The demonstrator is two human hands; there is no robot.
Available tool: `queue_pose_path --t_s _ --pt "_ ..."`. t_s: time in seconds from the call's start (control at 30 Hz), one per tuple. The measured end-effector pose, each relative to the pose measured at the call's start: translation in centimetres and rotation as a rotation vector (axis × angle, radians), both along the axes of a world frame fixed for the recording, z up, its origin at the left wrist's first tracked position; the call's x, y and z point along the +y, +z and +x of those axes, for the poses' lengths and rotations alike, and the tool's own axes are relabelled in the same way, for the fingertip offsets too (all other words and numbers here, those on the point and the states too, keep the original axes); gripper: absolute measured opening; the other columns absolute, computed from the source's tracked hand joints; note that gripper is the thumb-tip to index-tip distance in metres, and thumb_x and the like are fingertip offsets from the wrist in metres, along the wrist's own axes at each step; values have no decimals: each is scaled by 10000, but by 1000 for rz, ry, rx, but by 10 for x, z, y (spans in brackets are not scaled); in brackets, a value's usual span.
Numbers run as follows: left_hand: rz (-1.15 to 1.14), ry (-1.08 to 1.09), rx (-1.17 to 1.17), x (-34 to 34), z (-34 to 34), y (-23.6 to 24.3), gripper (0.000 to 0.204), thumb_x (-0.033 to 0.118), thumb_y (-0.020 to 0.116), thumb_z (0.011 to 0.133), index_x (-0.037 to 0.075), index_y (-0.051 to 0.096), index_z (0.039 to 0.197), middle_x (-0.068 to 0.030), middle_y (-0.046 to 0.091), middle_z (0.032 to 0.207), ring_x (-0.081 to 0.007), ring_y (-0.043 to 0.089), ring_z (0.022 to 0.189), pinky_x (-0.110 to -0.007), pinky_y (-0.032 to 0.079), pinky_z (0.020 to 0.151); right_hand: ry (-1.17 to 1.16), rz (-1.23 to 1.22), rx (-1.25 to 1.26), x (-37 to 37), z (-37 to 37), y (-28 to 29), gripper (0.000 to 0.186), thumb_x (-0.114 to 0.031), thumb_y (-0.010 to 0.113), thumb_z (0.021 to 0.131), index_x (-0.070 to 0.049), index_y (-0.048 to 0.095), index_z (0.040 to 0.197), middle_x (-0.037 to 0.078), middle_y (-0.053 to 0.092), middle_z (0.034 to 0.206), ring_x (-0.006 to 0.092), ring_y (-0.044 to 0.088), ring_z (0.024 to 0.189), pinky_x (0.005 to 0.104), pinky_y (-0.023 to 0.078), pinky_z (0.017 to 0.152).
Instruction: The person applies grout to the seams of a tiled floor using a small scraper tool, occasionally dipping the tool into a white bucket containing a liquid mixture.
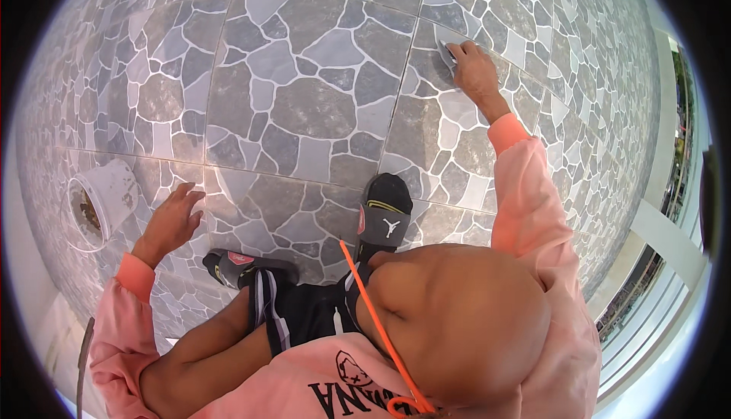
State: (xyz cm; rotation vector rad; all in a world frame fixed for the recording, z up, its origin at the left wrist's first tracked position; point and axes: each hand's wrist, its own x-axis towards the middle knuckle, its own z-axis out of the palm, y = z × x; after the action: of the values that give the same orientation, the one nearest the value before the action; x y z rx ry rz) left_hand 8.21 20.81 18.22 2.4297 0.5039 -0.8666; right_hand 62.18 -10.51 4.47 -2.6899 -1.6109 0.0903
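My right hand [474,76] grips a small, flat grey scraper [445,53] against the stone-patterned floor tiles [304,92], close to a tile joint at the upper right. Its fingers curl over the tool, partly hiding it. My left hand [177,213] is low over the floor at the lower left, fingers apart and holding nothing. Just left of it, a stained white plastic bucket [118,194] appears to lie on its side, with brown residue inside.
My feet, in dark slides [384,217], are on the tiles below centre, beside my bent bare knee. An orange cord [364,289] hangs from my pink sweatshirt. A railing with pale bars [659,305] runs along the right edge, and a pale wall [53,297] stands at lower left.
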Motion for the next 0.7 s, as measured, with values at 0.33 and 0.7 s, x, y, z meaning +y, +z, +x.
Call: queue_pose_path --t_s 0.33,0.7 --pt "-152 37 -16 -65 18 21 357 126 647 876 30 579 1213 -220 526 1318 -414 561 1173 -464 482 977 45 10 -205 1 9 -12 261 -116 593 853 -137 600 1113 91 585 1001 304 609 938 450 505 801" --pt "-77 -108 -80 -60 45 18 396 103 658 846 43 559 1224 -196 558 1264 -398 589 1103 -455 492 939 75 -46 -236 12 22 -1 268 -110 595 839 -140 598 1106 46 587 961 267 633 870 397 566 682"
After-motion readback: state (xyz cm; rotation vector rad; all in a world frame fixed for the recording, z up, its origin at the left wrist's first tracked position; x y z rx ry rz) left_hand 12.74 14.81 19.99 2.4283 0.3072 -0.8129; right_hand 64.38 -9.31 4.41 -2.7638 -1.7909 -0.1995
